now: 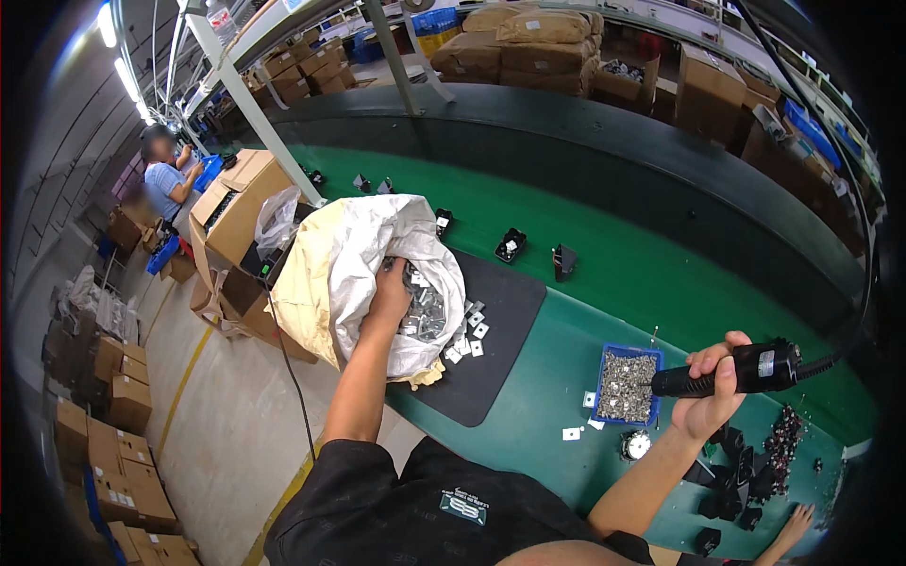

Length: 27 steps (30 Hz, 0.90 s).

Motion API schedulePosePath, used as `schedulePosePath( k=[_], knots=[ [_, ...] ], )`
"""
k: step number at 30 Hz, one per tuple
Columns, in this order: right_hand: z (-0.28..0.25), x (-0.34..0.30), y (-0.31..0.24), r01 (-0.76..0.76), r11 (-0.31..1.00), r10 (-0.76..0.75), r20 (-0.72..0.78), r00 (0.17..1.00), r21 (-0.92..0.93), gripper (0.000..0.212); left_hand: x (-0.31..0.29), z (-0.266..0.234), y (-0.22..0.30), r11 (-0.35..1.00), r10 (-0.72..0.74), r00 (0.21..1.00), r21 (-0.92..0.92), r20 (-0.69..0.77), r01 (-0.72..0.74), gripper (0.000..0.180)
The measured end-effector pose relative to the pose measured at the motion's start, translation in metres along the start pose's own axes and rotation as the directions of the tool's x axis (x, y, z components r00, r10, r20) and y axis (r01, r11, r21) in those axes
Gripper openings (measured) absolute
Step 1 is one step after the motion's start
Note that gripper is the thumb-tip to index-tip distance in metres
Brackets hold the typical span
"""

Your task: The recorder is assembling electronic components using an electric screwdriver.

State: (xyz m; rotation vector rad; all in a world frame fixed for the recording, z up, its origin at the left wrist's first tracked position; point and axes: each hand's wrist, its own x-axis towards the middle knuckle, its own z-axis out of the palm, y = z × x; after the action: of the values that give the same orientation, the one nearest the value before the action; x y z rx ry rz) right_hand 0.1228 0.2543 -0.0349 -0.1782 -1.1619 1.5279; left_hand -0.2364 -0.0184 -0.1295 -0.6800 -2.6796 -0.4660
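Note:
My left hand (392, 291) reaches into a white woven sack (354, 255) with a yellowish outer layer. Small metal plates (429, 316) fill the sack around it; the fingertips are buried among them, so their grip is unclear. My right hand (713, 391) is wrapped round a black electric screwdriver (755, 368), held almost level and pointing left. Its tip is over a blue tray (600, 417) full of small screws (625, 382). Several square metal plates (472, 335) lie loose beside the sack on a dark mat (505, 311).
Black housings (511, 245) stand spaced along the green belt (604, 241). A pile of black parts (731, 481) lies at the right, near another person's hand (797, 524). A round metal piece (635, 444) sits below the tray. Cardboard boxes (241, 203) stand left; the screwdriver's cable (864, 311) hangs at the right.

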Motion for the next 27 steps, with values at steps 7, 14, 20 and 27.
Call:
schedulePosePath(
  k=[7, 14, 20, 27],
  knots=[
    [-0.002, 0.001, 0.001, -0.039, 0.998, 0.04, -0.032, 0.999, 0.05, 0.04, -0.012, -0.006, 0.0, 0.981, 0.184, 0.979, -0.049, -0.088, -0.188, 0.031],
    [-0.006, 0.007, 0.014, -0.082, 0.994, 0.083, -0.006, 0.997, 0.066, 0.041, -0.01, -0.005, 0.017, 0.996, 0.03, 0.997, 0.081, 0.065, -0.035, 0.043],
    [-0.002, 0.006, 0.019, -0.125, 0.99, 0.124, 0.019, 0.992, 0.063, 0.043, -0.002, 0.007, -0.002, 0.991, 0.131, 0.982, 0.054, -0.136, -0.124, 0.023],
    [-0.016, 0.006, 0.011, -0.102, 0.993, 0.1, 0.032, 0.994, 0.053, 0.044, 0.004, 0.006, 0.001, 0.951, 0.164, 0.951, -0.214, -0.264, -0.223, 0.017]
  ],
)
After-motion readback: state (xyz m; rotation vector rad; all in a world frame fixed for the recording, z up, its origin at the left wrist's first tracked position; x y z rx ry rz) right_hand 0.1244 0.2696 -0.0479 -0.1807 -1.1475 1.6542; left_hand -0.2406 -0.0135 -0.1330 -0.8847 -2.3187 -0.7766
